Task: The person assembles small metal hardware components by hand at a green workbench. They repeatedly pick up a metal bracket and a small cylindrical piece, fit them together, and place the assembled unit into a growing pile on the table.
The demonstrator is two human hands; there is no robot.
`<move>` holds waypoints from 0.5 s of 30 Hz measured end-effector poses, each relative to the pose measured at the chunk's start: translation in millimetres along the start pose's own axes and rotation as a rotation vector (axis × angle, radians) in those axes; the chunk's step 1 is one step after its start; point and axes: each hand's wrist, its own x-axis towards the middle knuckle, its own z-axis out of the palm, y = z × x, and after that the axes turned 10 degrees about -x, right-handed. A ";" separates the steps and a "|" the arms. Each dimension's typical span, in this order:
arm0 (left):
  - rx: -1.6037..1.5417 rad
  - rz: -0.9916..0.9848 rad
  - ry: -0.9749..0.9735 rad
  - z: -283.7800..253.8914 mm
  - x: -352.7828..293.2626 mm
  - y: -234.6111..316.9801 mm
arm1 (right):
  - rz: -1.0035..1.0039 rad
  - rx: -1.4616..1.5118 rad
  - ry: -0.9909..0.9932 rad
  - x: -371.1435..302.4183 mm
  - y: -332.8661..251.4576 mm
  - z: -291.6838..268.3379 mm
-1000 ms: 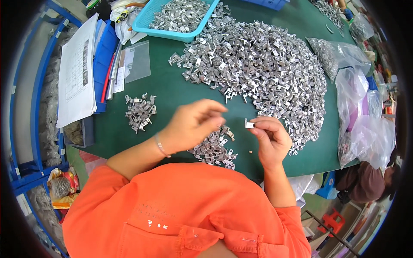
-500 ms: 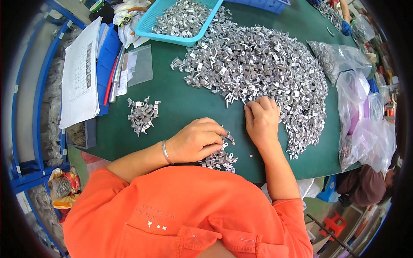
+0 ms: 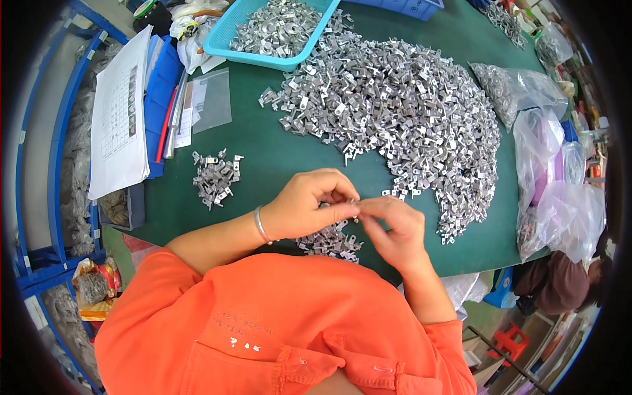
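Observation:
My left hand and my right hand meet at the fingertips above the near part of the green table. Between them is a small metal bracket, mostly covered by the fingers. Both hands are closed, thumb against fingers. Under and in front of my left hand lies a small pile of metal brackets. Beyond the hands spreads a large heap of the same kind of grey metal brackets. Left of my left hand sits another small pile of brackets.
A turquoise basket of metal parts stands at the far side. Papers lean on a blue tray at left. Clear plastic bags line the right edge. A person in brown is at far right.
My right hand has come back from the large heap toward me and left, joining my left hand. My left hand has risen slightly away from the near pile.

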 end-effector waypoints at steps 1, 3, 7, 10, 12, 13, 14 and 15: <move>0.221 0.020 -0.106 -5.6 -0.4 13.6 | -0.062 0.008 -0.004 -0.7 4.2 3.7; 0.423 0.241 -0.228 -11.6 -5.6 5.8 | -0.072 -0.114 0.000 3.9 12.1 5.2; 0.548 0.340 -0.321 -17.0 -21.2 -3.7 | 0.031 -0.464 0.055 24.4 30.5 22.2; 0.497 0.319 -0.244 -16.0 -23.0 -0.6 | 0.029 -0.629 0.065 40.2 38.3 32.6; 0.456 0.295 -0.156 -13.5 -22.1 5.0 | 0.060 -0.647 0.020 42.5 41.8 34.1; 0.449 0.294 -0.109 -13.5 -22.4 5.9 | 0.073 -0.604 0.070 40.5 41.9 33.6; 0.452 0.273 -0.063 -14.8 -22.7 5.2 | 0.090 -0.592 0.078 39.1 40.5 32.1; 0.455 0.251 -0.017 -16.6 -22.7 3.7 | 0.107 -0.580 0.086 38.3 38.2 29.6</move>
